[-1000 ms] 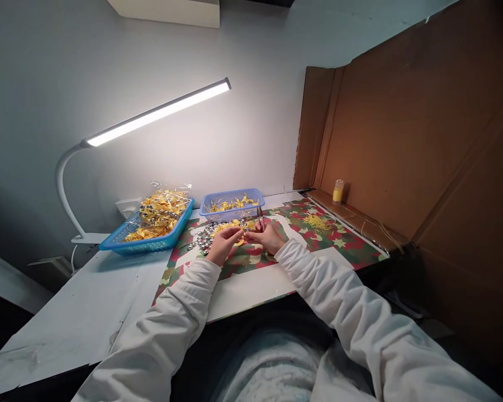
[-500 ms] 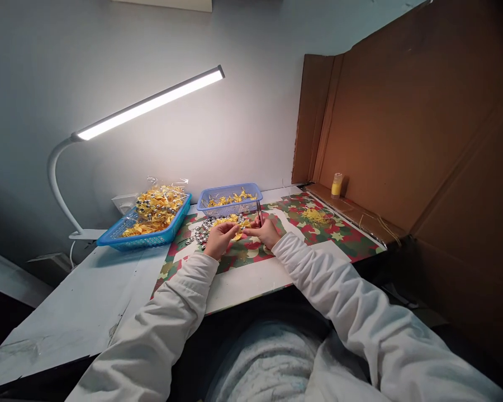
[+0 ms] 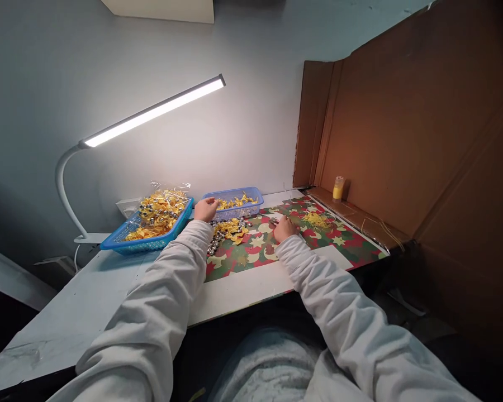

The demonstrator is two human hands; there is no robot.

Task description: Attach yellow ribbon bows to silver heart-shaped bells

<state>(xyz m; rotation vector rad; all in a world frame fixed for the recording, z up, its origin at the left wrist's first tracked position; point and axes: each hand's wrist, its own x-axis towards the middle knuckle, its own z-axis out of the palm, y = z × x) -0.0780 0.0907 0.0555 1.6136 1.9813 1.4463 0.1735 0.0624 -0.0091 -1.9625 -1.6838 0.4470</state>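
Hiding its own fingertips at the rim of the small basket point(image 3: 235, 202), the left hand point(image 3: 205, 210), so any pinch there not telling. Curling over something at three o'clock of the yellow pile point(image 3: 231, 228), the right hand point(image 3: 285, 228), contents too small to make out. Running off the bottom edge at six o'clock, both sleeves. Blurring into specks, the silver beads point(image 3: 213, 245).

Left hand point(image 3: 205, 209) at small basket point(image 3: 251, 211) rim

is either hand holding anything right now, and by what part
It cannot be told for sure. The left hand reaches over the rim of the small blue basket, its fingers hidden. The right hand rests on the patterned mat, its grip unclear.
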